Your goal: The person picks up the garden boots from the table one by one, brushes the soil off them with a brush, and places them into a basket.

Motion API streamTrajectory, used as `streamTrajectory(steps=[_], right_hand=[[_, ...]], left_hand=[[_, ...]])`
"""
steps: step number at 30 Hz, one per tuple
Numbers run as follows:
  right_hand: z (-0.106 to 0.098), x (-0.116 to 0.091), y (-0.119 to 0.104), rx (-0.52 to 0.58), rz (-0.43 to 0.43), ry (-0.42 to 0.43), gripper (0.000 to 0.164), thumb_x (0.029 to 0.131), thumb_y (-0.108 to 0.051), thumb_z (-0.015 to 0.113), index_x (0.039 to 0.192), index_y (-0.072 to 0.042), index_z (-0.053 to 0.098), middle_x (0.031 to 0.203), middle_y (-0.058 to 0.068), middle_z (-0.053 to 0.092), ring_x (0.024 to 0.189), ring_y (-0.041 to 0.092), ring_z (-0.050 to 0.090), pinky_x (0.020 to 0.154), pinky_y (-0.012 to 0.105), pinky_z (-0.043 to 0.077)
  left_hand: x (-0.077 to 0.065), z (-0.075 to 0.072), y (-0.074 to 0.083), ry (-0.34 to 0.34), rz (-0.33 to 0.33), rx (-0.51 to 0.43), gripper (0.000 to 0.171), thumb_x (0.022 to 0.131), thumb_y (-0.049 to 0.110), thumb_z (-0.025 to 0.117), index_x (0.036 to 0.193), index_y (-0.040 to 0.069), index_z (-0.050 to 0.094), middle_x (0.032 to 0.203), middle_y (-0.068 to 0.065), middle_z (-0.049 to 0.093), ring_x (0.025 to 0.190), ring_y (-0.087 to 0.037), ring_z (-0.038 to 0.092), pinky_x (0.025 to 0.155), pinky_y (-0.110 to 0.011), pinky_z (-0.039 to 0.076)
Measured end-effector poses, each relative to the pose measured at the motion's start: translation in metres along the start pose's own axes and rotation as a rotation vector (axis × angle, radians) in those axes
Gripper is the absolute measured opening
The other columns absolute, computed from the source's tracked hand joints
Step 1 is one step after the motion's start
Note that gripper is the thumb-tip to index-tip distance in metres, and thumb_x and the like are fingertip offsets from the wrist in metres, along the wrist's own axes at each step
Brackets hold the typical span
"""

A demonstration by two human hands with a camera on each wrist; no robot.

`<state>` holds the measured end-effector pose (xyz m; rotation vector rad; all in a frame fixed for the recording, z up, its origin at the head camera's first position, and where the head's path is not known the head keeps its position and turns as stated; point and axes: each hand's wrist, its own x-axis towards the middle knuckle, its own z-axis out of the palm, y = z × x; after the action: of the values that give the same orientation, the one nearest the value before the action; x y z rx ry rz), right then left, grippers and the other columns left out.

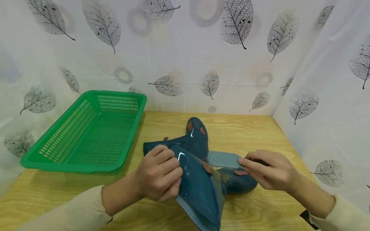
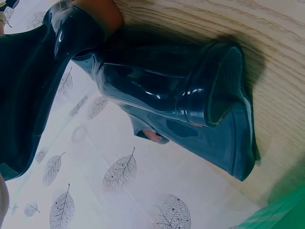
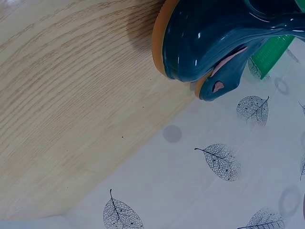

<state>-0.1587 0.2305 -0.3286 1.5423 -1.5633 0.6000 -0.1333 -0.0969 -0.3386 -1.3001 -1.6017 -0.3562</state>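
Observation:
My left hand [image 1: 160,175] grips the shaft of a glossy dark teal rubber boot [image 1: 196,183], its opening tilted towards me and its foot to the right. Between the fingers and thumb of my right hand [image 1: 271,168] is a brush with a flat, pale grey-blue head [image 1: 224,159] and a dark handle. The head is held at the boot's ankle; whether it touches is unclear. A second teal boot [image 1: 199,136] lies behind on the table. Reddish-brown patches mark both boots. The right wrist view shows a boot toe [image 3: 190,43] with an orange-brown sole.
A green plastic basket [image 1: 124,157] with slotted sides stands at the left on the wood-grain table [image 1: 242,126]. A white curtain [image 1: 185,54] printed with grey leaves hangs behind the table and along its sides. A small brown bit [image 1: 165,138] sits beside the rear boot's shaft.

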Motion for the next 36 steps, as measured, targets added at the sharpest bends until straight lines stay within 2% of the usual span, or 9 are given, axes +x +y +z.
streamTrajectory(steps=[4, 8, 11, 19, 36], right_hand=[[0.001, 0.005, -0.003, 0.024, -0.005, 0.059, 0.022, 0.100, -0.008, 0.057, 0.107, 0.006, 0.073, 0.072, 0.016, 0.062, 0.055, 0.015, 0.048, 0.048, 0.021, 0.036], [0.004, 0.011, -0.007, 0.062, -0.052, 0.151, 0.021, 0.099, -0.008, 0.060, 0.106, 0.009, 0.072, 0.071, 0.017, 0.061, 0.054, 0.015, 0.047, 0.049, 0.020, 0.036], [0.006, 0.014, -0.009, 0.043, -0.090, 0.169, 0.021, 0.098, -0.008, 0.062, 0.106, 0.008, 0.072, 0.069, 0.015, 0.060, 0.052, 0.015, 0.046, 0.048, 0.020, 0.037], [0.001, 0.007, -0.008, 0.011, -0.034, 0.039, 0.025, 0.100, -0.008, 0.055, 0.117, 0.005, 0.070, 0.069, 0.012, 0.060, 0.052, 0.011, 0.041, 0.047, 0.018, 0.030], [0.005, -0.001, -0.003, -0.023, -0.026, -0.004, 0.026, 0.101, -0.011, 0.055, 0.118, 0.002, 0.070, 0.071, 0.013, 0.060, 0.052, 0.012, 0.045, 0.046, 0.020, 0.033]], left_hand=[[0.000, 0.000, 0.000, -0.003, 0.000, -0.004, 0.036, 0.090, 0.017, 0.038, 0.057, 0.018, 0.051, 0.058, 0.003, 0.051, 0.061, -0.018, 0.046, 0.062, -0.032, 0.040], [-0.001, 0.001, -0.001, -0.012, -0.009, -0.007, 0.036, 0.090, 0.018, 0.037, 0.057, 0.017, 0.052, 0.058, 0.002, 0.052, 0.062, -0.018, 0.047, 0.062, -0.032, 0.041], [-0.001, 0.001, -0.001, -0.013, -0.008, -0.003, 0.036, 0.090, 0.018, 0.037, 0.057, 0.017, 0.052, 0.058, 0.002, 0.052, 0.062, -0.019, 0.048, 0.062, -0.032, 0.041], [-0.001, 0.001, 0.000, -0.006, -0.006, -0.003, 0.037, 0.091, 0.018, 0.037, 0.057, 0.017, 0.053, 0.058, 0.002, 0.052, 0.063, -0.018, 0.047, 0.063, -0.032, 0.041], [-0.003, 0.002, 0.000, 0.002, 0.013, 0.006, 0.036, 0.090, 0.018, 0.037, 0.057, 0.017, 0.052, 0.059, 0.002, 0.051, 0.062, -0.018, 0.047, 0.062, -0.032, 0.041]])
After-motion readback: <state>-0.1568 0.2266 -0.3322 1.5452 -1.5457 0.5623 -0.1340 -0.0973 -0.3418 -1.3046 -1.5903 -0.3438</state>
